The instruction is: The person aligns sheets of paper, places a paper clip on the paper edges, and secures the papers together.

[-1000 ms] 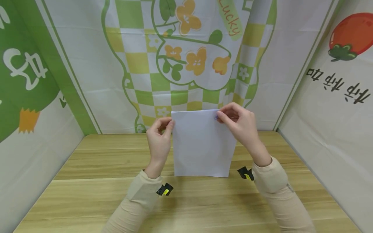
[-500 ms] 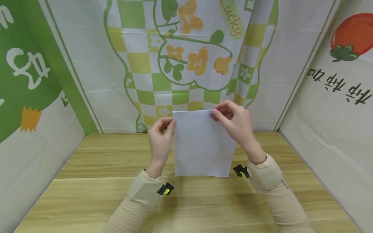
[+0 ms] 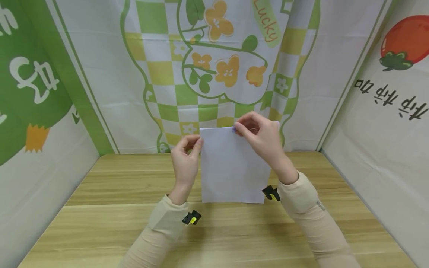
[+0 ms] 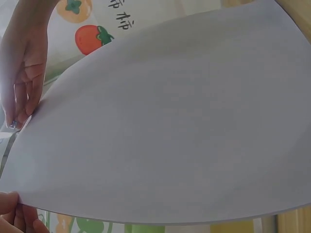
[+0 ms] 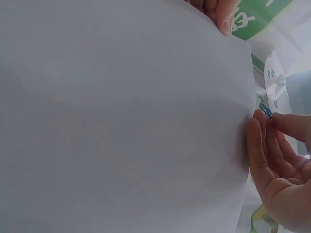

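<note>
A blank white sheet of paper (image 3: 231,167) stands upright above the table, facing me. My left hand (image 3: 185,163) pinches its left edge near the top corner, between thumb and fingers. At the top edge, my right hand (image 3: 263,141) pinches a small blue paper clip (image 5: 266,110) between thumb and fingertips. In the right wrist view the clip sticks out just beyond the paper's edge, and the fingers lie along that edge. Whether the clip touches the paper, I cannot tell. The left wrist view shows the sheet (image 4: 170,121) bowed, with the right hand (image 4: 26,82) at its far edge.
A wooden table (image 3: 134,230) lies below the hands. Behind it hangs a green and yellow checked curtain (image 3: 161,72). White printed cloth walls (image 3: 375,149) close in both sides. A black camera mount (image 3: 192,217) sits at each wrist.
My right hand has slid left along the paper's top edge with the paper clip, from near the right corner toward the middle. The left hand and the paper stay nearly in place.
</note>
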A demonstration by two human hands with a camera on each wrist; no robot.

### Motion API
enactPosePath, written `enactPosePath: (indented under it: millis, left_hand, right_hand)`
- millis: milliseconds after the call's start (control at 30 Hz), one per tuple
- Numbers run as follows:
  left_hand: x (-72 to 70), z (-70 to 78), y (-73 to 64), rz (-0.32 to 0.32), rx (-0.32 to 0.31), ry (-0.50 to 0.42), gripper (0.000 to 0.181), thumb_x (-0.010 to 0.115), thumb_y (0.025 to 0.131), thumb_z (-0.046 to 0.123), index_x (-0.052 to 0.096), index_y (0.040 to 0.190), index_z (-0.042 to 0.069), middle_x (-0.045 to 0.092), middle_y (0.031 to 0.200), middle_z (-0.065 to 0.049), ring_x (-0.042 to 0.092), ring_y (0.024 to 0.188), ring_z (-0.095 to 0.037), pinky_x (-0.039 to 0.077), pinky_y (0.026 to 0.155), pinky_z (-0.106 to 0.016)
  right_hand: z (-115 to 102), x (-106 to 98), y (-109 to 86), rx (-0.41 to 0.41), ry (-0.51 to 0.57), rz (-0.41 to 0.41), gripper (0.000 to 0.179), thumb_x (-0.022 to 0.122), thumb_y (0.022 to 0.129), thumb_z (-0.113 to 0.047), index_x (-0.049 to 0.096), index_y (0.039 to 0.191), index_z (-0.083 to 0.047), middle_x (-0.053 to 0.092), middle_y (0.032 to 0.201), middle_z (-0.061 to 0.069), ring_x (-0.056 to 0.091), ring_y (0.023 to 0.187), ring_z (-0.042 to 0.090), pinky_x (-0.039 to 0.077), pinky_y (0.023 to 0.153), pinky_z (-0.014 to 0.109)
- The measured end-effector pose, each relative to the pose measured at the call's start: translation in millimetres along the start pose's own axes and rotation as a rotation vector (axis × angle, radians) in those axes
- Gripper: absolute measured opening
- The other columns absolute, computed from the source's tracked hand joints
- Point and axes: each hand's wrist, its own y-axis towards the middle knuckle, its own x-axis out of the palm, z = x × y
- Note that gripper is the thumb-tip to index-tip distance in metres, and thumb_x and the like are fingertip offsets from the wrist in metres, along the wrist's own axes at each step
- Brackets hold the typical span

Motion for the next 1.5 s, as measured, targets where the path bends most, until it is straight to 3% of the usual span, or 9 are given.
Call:
enactPosePath:
  millis: [300, 1133, 1367, 1500]
  left_hand:
    - [1.6, 0.5, -0.7, 0.01, 0.014, -0.012, 0.012, 0.064, 0.086, -0.004, 0.064, 0.092, -0.014, 0.063, 0.087, -0.027, 0.056, 0.074, -0.009, 0.045, 0.067, -0.018]
    - [0.2, 3.5, -1.5, 0.008, 0.006, 0.038, 0.012, 0.064, 0.087, -0.002, 0.065, 0.092, -0.013, 0.065, 0.086, -0.026, 0.055, 0.072, -0.012, 0.045, 0.064, -0.02]
    - [0.9, -25.0, 4.5, 0.023, 0.01, 0.024, 0.013, 0.066, 0.087, 0.004, 0.067, 0.093, -0.008, 0.066, 0.088, -0.022, 0.055, 0.073, -0.011, 0.044, 0.064, -0.017]
    - [0.7, -29.5, 5.1, 0.021, 0.024, 0.024, 0.013, 0.068, 0.086, 0.007, 0.068, 0.092, -0.005, 0.067, 0.087, -0.019, 0.056, 0.074, -0.011, 0.046, 0.065, -0.019]
  right_hand:
    - [0, 9, 6.1, -0.041, -0.039, 0.017, 0.014, 0.069, 0.087, -0.018, 0.067, 0.09, -0.005, 0.071, 0.079, 0.006, 0.068, 0.069, 0.01, 0.055, 0.064, 0.021]
    - [-9, 28, 13.4, -0.104, -0.12, 0.035, 0.014, 0.069, 0.088, -0.021, 0.069, 0.09, -0.007, 0.072, 0.079, 0.003, 0.067, 0.068, 0.009, 0.055, 0.063, 0.022]
    - [-11, 32, 17.5, -0.105, -0.128, 0.053, 0.014, 0.068, 0.088, -0.021, 0.069, 0.09, -0.007, 0.072, 0.081, 0.003, 0.067, 0.068, 0.009, 0.055, 0.062, 0.021]
    - [-13, 35, 18.9, -0.116, -0.141, 0.054, 0.013, 0.068, 0.088, -0.021, 0.069, 0.091, -0.008, 0.072, 0.081, 0.002, 0.066, 0.069, 0.008, 0.054, 0.062, 0.02]
